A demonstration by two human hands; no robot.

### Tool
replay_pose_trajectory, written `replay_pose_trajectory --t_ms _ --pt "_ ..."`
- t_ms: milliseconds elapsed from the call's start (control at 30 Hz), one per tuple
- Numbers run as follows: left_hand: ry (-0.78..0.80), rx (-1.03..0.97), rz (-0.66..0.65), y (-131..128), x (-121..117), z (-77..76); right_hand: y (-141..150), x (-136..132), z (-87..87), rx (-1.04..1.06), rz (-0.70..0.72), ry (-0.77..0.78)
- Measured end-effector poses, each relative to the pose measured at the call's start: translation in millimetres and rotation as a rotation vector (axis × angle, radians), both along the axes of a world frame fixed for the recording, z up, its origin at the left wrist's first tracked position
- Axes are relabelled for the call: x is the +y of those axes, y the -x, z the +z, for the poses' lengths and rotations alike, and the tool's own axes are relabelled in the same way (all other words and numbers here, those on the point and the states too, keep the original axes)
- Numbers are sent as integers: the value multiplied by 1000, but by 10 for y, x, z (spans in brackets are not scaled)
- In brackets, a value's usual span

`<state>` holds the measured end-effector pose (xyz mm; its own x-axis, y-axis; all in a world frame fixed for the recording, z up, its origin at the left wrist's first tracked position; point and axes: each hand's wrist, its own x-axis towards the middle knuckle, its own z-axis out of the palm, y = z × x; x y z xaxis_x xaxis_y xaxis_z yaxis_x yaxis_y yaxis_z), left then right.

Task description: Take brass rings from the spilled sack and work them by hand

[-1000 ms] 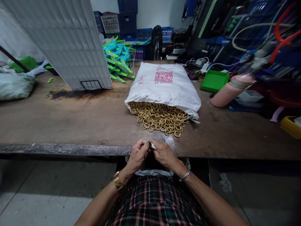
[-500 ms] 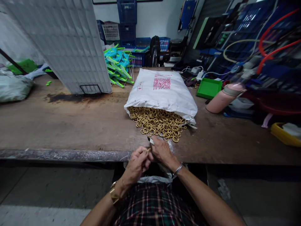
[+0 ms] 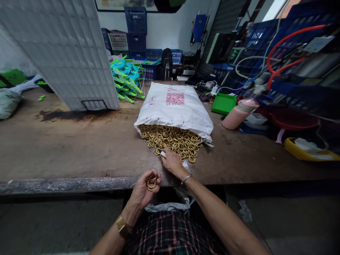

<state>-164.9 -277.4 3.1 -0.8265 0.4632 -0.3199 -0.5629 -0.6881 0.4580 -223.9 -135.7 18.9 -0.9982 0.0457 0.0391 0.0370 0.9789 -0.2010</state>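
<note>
Gold-coloured metal rings [image 3: 151,183] lie in my left hand [image 3: 146,187], which is curled palm up around them just in front of the table edge. My right hand [image 3: 174,162] reaches over the near side of a heap of similar rings [image 3: 176,140]. Between its thumb and fingers a small white object [image 3: 163,154] sticks out; its kind I cannot make out. Part of the heap is hidden behind this hand. The rings spill from the mouth of a white sack [image 3: 159,109] printed with a red square code.
A tall white ribbed panel [image 3: 87,63] stands at the left on the wooden table [image 3: 87,145]. Behind the sack are green-and-blue plastic pieces [image 3: 126,78]. To the right are a green tray [image 3: 224,103], a pink bottle [image 3: 236,116] and a yellow tray [image 3: 302,151].
My hands have moved apart. The left has turned palm up, showing rings in it, while the right has gone forward to the heap. The head view has shifted to the right and up.
</note>
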Motion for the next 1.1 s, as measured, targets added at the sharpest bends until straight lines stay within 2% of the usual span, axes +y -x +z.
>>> replay_pose_trajectory --t_ms 167,300,400,533,667,833,933,1100 --pt "57 -58 51 60 -7 -15 -65 104 -44 41 89 78" --pt "118 12 54 93 16 5 -204 172 -128 122 211 315" --pt "232 75 57 106 71 20 -334 180 -129 152 285 472" --pt "419 260 36 90 139 6 -458 149 -30 108 316 590" --pt "647 373 64 64 154 -9 -484 107 15 48 266 807" --pt "815 575 174 40 156 20 -469 68 -112 -176 92 1096" --pt "811 590 158 30 151 26 -466 55 -142 -226 54 1134" --pt "596 372 -33 22 114 -3 -465 36 -32 -67 87 998"
